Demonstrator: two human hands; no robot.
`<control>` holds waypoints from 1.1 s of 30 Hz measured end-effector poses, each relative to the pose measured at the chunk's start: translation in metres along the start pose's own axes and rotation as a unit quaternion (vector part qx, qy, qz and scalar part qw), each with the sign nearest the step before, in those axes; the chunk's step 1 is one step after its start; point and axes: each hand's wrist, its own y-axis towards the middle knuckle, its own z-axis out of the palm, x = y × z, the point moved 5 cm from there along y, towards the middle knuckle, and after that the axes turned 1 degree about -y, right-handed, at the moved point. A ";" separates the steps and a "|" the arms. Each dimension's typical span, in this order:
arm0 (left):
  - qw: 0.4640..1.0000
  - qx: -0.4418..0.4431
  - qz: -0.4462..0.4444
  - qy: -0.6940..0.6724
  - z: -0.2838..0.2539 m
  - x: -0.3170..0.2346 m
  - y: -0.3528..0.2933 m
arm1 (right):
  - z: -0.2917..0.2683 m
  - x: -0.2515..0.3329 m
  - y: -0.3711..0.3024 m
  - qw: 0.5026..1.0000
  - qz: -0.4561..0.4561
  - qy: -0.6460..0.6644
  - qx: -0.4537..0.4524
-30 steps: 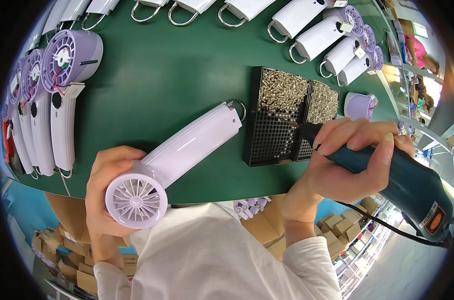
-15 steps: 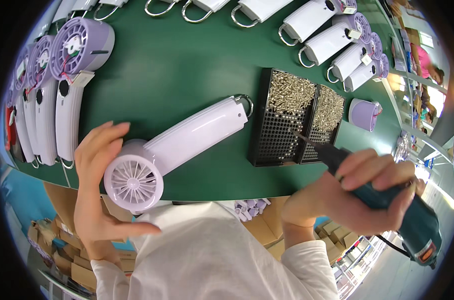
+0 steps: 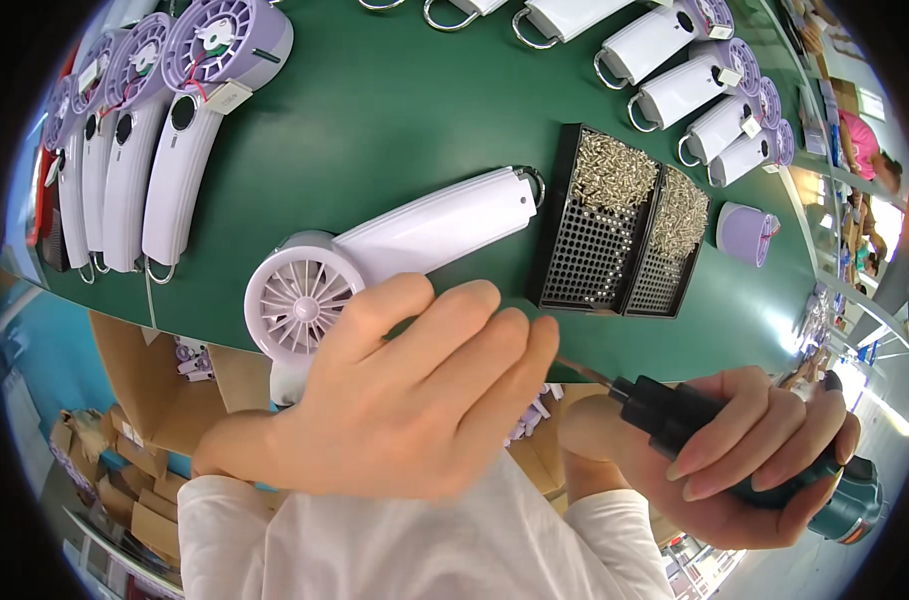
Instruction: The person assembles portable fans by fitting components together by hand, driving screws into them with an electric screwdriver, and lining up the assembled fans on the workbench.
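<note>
My right hand [image 3: 744,455] is wrapped round a dark green electric screwdriver [image 3: 664,408], its thin bit pointing left. My left hand [image 3: 424,400] is raised over the table's near edge, back of the hand up and fingers curled together. Its fingertips are close to the bit's tip; whatever they pinch, if anything, is hidden. Behind it a pale lilac handheld fan [image 3: 439,222] lies on the table, round grille head at left and handle with a metal ring pointing right. The left hand covers part of the head's right side.
A black two-part screw tray [image 3: 599,255] holds heaps of small screws over perforated plates. Opened fans [image 3: 179,180] with loose wires line the left, more [image 3: 679,90] the far right. A lilac fan housing [image 3: 744,235] stands right. Cardboard boxes [image 3: 144,390] sit below the green table [image 3: 394,110].
My left hand has left the fan head and moved right, fingers curling. The screwdriver's bit has come away from the screw tray toward me. The view has shifted.
</note>
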 end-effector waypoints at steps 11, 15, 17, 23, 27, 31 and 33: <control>1.000 0.009 -0.020 0.002 -0.005 0.008 -0.009 | 0.002 -0.004 -0.003 1.000 0.010 0.011 0.008; 0.995 0.024 -0.072 0.061 -0.027 0.018 -0.012 | -0.008 -0.013 -0.012 0.999 0.019 -0.050 -0.004; 0.994 0.049 -0.079 0.062 -0.032 0.024 -0.019 | -0.010 -0.026 -0.019 0.992 0.038 -0.117 0.010; 0.972 0.098 -0.127 0.174 -0.020 0.044 -0.026 | -0.007 -0.053 -0.028 0.986 0.058 -0.152 0.019; 0.971 0.044 -0.119 0.201 -0.023 0.056 -0.026 | -0.007 -0.052 -0.023 0.982 0.034 -0.184 -0.011; 0.972 0.035 -0.123 0.200 -0.025 0.060 -0.028 | 0.000 -0.058 -0.022 0.981 0.059 -0.182 -0.016; 0.972 0.051 -0.118 0.198 -0.025 0.059 -0.030 | 0.003 -0.060 -0.026 0.980 0.078 -0.181 -0.001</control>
